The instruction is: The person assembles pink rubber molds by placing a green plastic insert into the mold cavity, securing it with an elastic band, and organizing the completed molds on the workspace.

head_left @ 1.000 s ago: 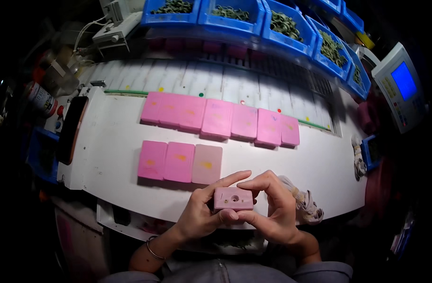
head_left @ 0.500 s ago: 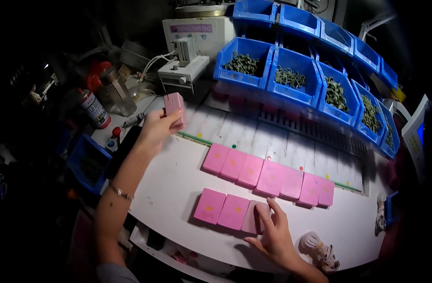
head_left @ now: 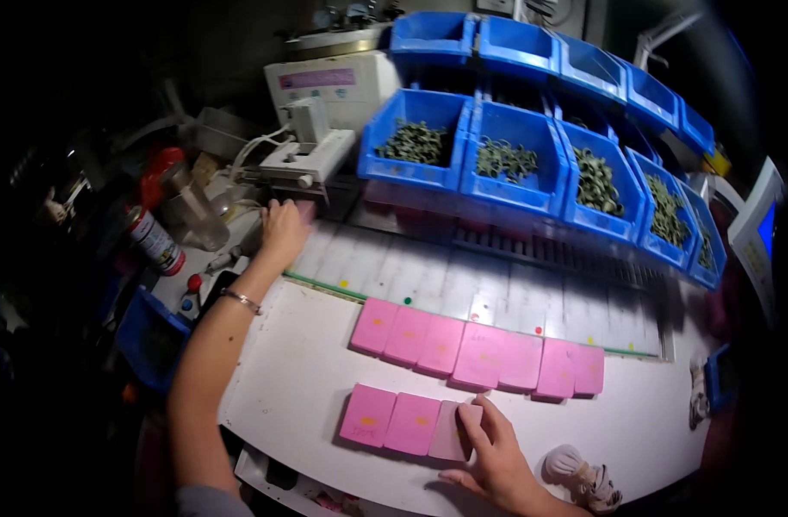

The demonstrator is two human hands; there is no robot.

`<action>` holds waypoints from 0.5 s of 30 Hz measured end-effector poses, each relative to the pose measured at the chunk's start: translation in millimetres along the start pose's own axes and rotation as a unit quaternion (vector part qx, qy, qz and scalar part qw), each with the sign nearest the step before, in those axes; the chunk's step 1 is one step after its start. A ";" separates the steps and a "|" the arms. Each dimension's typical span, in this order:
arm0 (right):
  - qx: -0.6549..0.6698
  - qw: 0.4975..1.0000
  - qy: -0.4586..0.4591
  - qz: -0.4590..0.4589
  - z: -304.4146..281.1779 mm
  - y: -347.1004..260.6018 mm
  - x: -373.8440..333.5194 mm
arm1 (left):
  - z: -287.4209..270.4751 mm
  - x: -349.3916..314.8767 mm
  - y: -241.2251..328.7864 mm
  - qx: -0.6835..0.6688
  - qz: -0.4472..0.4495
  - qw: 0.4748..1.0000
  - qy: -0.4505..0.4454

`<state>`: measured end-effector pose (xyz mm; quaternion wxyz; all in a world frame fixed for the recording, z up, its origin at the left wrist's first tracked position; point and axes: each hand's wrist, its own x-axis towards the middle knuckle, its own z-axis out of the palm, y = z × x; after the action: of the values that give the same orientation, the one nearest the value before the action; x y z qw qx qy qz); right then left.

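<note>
My left hand (head_left: 284,231) reaches far to the left rear, under the small white machine (head_left: 312,153). It is closed around a small pink block (head_left: 306,209), of which only an edge shows past the fingers. My right hand (head_left: 497,455) lies flat near the front edge of the white table (head_left: 299,362), its fingers resting on the rightmost block (head_left: 450,431) of a near row of three pink blocks (head_left: 394,420). Behind that row lies a longer row of several pink blocks (head_left: 480,355).
Blue bins (head_left: 506,164) holding small green parts are stacked in tiers at the back. A spray can (head_left: 155,241), a clear cup and clutter stand at the left, with a blue tray (head_left: 148,338) below. A screen unit (head_left: 760,231) stands right, and a cloth bundle (head_left: 583,481) lies front right.
My left hand has carried the pink block from in front of me out to the white machine at the left rear. My right hand has come down onto the near row.
</note>
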<state>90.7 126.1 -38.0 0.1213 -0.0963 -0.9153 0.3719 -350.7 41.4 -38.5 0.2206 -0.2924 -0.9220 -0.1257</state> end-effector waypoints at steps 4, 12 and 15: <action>-0.056 0.997 -0.041 0.041 -52.3 -37.3 -19.6 | -14.6 -16.3 53.1 -0.160 0.191 0.967 -0.049; -0.293 0.952 0.045 0.082 -113.7 116.2 137.8 | 38.3 22.0 78.0 -0.175 0.260 0.949 -0.048; -0.343 0.931 0.103 0.071 -120.2 182.2 191.8 | 77.2 48.6 68.0 -0.231 0.267 0.936 -0.007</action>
<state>-41.0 384.6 -54.1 0.1481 -0.2345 -0.9603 0.0312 -371.6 146.9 -75.4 0.1654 -0.5715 -0.7571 -0.2699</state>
